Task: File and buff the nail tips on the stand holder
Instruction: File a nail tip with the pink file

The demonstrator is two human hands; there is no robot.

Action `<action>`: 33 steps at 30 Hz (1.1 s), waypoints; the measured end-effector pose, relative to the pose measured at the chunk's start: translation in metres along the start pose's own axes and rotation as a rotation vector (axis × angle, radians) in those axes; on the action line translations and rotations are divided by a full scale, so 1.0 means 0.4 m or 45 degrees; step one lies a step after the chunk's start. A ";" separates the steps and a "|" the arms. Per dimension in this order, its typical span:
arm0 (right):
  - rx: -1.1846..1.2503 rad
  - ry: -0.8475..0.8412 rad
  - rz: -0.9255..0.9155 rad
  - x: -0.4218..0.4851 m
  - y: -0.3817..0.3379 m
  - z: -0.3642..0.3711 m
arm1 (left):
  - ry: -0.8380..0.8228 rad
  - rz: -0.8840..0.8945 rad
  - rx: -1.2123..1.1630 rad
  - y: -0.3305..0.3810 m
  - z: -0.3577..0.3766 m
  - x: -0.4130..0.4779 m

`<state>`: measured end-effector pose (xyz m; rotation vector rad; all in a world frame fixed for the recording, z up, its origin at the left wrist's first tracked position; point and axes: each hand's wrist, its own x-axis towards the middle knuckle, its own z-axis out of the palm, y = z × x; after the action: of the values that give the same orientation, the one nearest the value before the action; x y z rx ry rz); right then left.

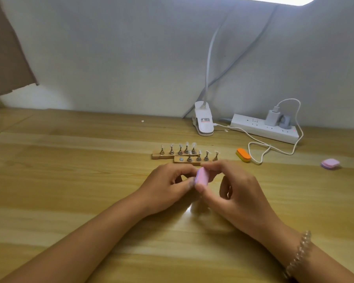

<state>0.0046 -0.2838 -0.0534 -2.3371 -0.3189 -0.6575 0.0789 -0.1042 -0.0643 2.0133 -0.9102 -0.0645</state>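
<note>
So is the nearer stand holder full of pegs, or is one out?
One is out: the nearer stand holder shows a bare metal disc at its left end.

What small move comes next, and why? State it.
Probably a short stroke of the pink buffer block against whatever the left hand may hold, hidden here. The right hand pinches the block against those fingers, and the front stand holder lacks one peg.

Two flat wooden stand bars (157,155) lie at twelve o'clock of centre, bearing nine small metal cone pegs (179,151) with clear nail tips (187,144): five behind, four in front. Three foam buffer blocks: one pink block (201,176) at centre, one orange block (243,155) and one lilac block (330,164) toward two o'clock. One white clip lamp (203,121) and one white power strip (264,129) at one o'clock.
</note>
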 end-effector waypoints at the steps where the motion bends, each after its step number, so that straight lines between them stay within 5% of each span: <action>1: 0.036 -0.005 0.030 0.001 0.002 0.000 | 0.009 -0.001 0.002 -0.001 0.000 0.000; 11: 0.040 0.033 0.154 0.006 0.018 -0.003 | 0.044 0.000 -0.026 0.001 0.001 -0.003; 21: -0.019 -0.015 0.022 0.000 -0.003 0.001 | 0.050 0.021 -0.047 0.000 -0.001 -0.002; 25: 0.138 0.056 0.218 0.011 0.018 -0.010 | 0.062 -0.001 -0.096 -0.003 -0.001 -0.002; 33: 0.003 0.029 0.122 0.001 0.002 -0.002 | 0.061 -0.011 -0.157 -0.001 -0.003 -0.002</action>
<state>0.0049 -0.2848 -0.0530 -2.3253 -0.1956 -0.6366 0.0792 -0.1027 -0.0642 1.8966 -0.8469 -0.0752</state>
